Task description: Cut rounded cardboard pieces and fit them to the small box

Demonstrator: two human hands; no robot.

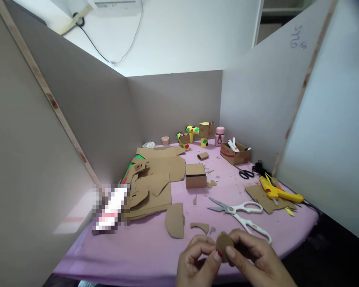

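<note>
Cardboard oval point(224, 242), apparently cut to shape, pinched between fingers of left hand point(197, 257) and right hand point(253, 255) over the counter point(131, 255)'s near side. White scissors point(231, 209) lie open. Two rounded pieces point(213, 183) beside the box point(195, 182): loose, seemingly unjoined.

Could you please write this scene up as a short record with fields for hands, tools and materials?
Left hand: pinching a small rounded cardboard piece
Right hand: pinching the same piece
Nearest tool: white-handled scissors, blades open, lying on the purple cloth
Right side: yellow glue gun resting over a cardboard scrap
Left side: cardboard sheets, overlapping
Middle: small cardboard box
Far end: pink bottle
</note>
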